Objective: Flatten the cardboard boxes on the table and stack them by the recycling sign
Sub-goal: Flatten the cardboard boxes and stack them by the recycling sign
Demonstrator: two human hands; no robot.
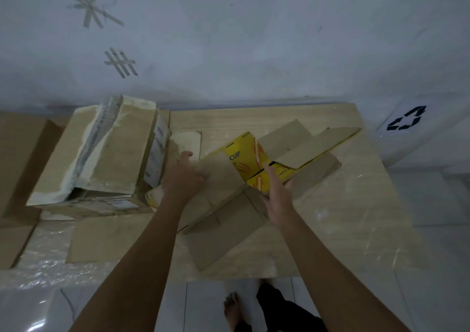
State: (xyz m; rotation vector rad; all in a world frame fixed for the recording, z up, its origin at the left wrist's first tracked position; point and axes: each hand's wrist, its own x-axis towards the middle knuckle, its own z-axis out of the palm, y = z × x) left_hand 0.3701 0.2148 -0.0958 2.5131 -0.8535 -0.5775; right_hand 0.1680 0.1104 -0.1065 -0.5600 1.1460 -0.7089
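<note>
**Yellow box opened out on the counter, the big box waits its turn**

At the far left, brown cardboard sheets (17,169) lie flat, partly on a plastic film (48,263) that covers this side. Next to them stands the big box (101,151), not yet flattened; its top flaps carry torn white tape and it leans a little, so it seems it was only pushed aside to make room.

The left hand (181,174) reaches forward just beside this box. Its fingers are mostly straight and rest on a brown flap of the yellow box (244,158), I think to press this flap down and keep it from springing up.

The yellow box is in the middle of the counter (356,204), already opened, with its flaps spread in several directions like a cross. It is not completely flat: the printed panel is raised.

The right hand (276,192) holds the near edge of the printed panel, thumb on top and fingers curled under it, probably to fold it flat.

At the far right, on the wall beyond the counter's edge, is the recycling sign (407,118). No stack is there yet, so the stacking step remains.
</note>
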